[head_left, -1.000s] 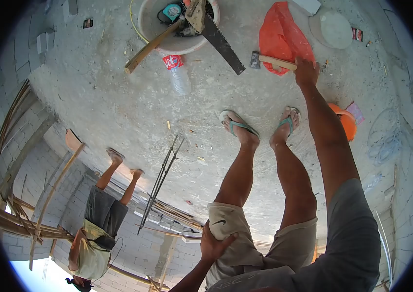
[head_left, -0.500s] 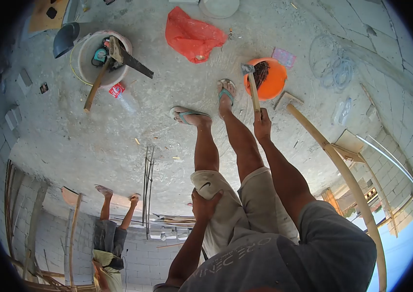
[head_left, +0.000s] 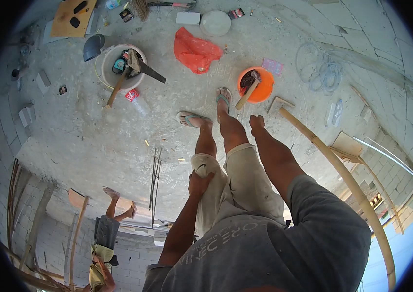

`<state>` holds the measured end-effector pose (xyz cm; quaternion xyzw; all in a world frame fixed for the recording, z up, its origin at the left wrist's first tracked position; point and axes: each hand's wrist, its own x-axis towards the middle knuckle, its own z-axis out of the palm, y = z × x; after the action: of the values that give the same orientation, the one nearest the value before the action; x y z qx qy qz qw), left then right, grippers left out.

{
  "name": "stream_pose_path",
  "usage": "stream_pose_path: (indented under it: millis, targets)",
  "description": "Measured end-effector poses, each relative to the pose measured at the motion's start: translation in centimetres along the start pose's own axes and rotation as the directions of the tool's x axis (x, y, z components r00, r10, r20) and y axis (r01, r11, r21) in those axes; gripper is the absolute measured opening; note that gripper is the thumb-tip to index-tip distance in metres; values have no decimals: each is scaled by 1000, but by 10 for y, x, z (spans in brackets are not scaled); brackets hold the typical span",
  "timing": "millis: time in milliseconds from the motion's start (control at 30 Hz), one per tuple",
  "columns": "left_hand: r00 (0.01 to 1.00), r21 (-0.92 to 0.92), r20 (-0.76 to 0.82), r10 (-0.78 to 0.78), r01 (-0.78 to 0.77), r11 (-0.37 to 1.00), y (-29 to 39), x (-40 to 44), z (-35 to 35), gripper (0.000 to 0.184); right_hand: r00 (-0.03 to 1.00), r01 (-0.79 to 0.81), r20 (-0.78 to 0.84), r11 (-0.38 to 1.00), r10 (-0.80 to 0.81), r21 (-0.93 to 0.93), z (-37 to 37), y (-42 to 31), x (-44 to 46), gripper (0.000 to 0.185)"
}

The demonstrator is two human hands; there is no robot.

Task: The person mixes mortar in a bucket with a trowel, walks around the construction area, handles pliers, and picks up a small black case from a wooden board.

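A: Position of the pale wooden-handled hammer with a grey head [head_left: 248, 93]?

B: It lay tilted in the round orange plastic bucket [head_left: 264, 91]. The head was inside and the handle crossed the rim, its end jutting out. Thin dark pieces [head_left: 246, 82] lay beside the head, too small to identify.

A: Right hand [head_left: 257, 121]?

B: Near the bucket, apart from the handle. Fingers appeared curled inward; palm hidden, so I could not tell how tightly they were closed.

A: Left hand [head_left: 200, 184]?

B: On the left leg of the beige cloth shorts [head_left: 216, 204], thumb apart from the fingers. Whether they gripped the fabric, I could not tell.

A: Surroundings?

B: A pink printed packet [head_left: 272, 66] lay just beside the bucket, and a crumpled red plastic bag [head_left: 194, 51] farther off on the grey concrete floor [head_left: 99, 131]. A whitish round bucket [head_left: 105, 67] held a dark-bladed handsaw [head_left: 152, 73]. A long tan pole [head_left: 346, 179] stood out on the right.
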<state>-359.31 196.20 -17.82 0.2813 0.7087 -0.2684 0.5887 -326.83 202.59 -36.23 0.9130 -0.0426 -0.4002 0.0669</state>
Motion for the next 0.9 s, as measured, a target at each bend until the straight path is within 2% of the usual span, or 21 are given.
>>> stream_pose_path:
  millis: [33, 67, 100, 133, 167, 200, 233, 267, 300, 333, 367, 433, 500, 567, 600, 633, 667, 700, 733, 800, 900]
  targets:
    - [999, -45, -13, 44, -44, 998, -1, 6, -4, 96, 993, 83, 93, 995, -78, -57, 7, 3, 13, 53]
    - [996, -80, -15, 89, -90, 993, 13, -4, -19, 87, 929, 370, 57, 911, -366, -183, 25, 0, 33, 42]
    - [994, -98, -40, 103, -106, 990, 19, -8, -29, 87, 784, 601, 58, 733, -618, -318, 23, -26, 12, 33]
    - [996, -213, -52, 70, -79, 974, 21, -13, -35, 82, 922, 331, 131, 919, -363, 216, 21, -50, -7, 30]
    - [998, -327, -52, 30, -45, 944, 21, -16, -39, 76, 915, 348, 137, 914, -379, 206, 16, -86, -29, 30]
    - [998, -344, -56, 26, -43, 938, 21, -14, -43, 76, 867, 326, 266, 883, -422, 339, 16, -121, -41, 30]
    - [1000, -489, 12, 21, -12, 872, 21, -9, -48, 73, 797, 275, 383, 845, -467, 459, 19, -155, -45, 30]
    - [996, -619, 84, 19, 37, 785, 20, -6, -52, 70, 753, 326, 406, 830, -517, 453, 29, -185, -42, 31]
    - [996, -638, 83, 8, 47, 768, 24, -1, -55, 70, 700, 383, 432, 809, -569, 446, 41, -223, -35, 33]
    - [977, -833, 211, -20, 191, 519, 31, 6, -56, 71, 692, 436, 421, 804, -586, 403, 55, -262, -28, 32]
    - [939, -916, 343, -5, 336, 220, 35, 13, -55, 72, 690, 480, 409, 801, -597, 358, 70, -296, -21, 30]
    - [911, -900, 413, 13, 406, 156, 38, 27, -43, 76, 652, 561, 394, 762, -648, 324, 101, -362, 3, 33]
    - [858, -872, 488, 162, 488, 45, 50, 37, -30, 76, 633, 534, 392, 743, -668, 403, 126, -432, 13, 37]
    - [827, -835, 542, 148, 550, -16, 47, 52, -10, 77, 611, 585, 348, 701, -711, 407, 138, -496, -4, 48]
    - [845, -851, 512, 156, 524, -41, 42, 59, 3, 79, 502, 800, 244, 552, -830, 235, 154, -527, 8, 52]
    - [859, -863, 486, 160, 501, -65, 39, 65, 12, 80, 347, 933, 172, 358, -922, 33, 167, -552, 24, 56]
    - [828, -819, 553, 90, 560, -124, 40, 69, 18, 84, 398, 864, 240, 450, -886, 227, 166, -577, 20, 63]
    - [815, -805, 578, 40, 577, -136, 43, 77, 26, 84, 431, 747, 329, 537, -840, 392, 177, -598, 21, 69]
    - [814, -812, 581, -10, 579, -77, 43, 82, 29, 85, 418, 752, 341, 531, -842, 391, 180, -609, 31, 69]
    - [805, -797, 580, -127, 592, 115, 43, 89, 36, 86, 508, 414, 600, 786, -618, 460, 191, -631, 44, 77]
    - [771, -702, 587, -245, 636, 319, 38, 89, 45, 88, 542, 454, 576, 790, -612, 412, 190, -634, 32, 75]
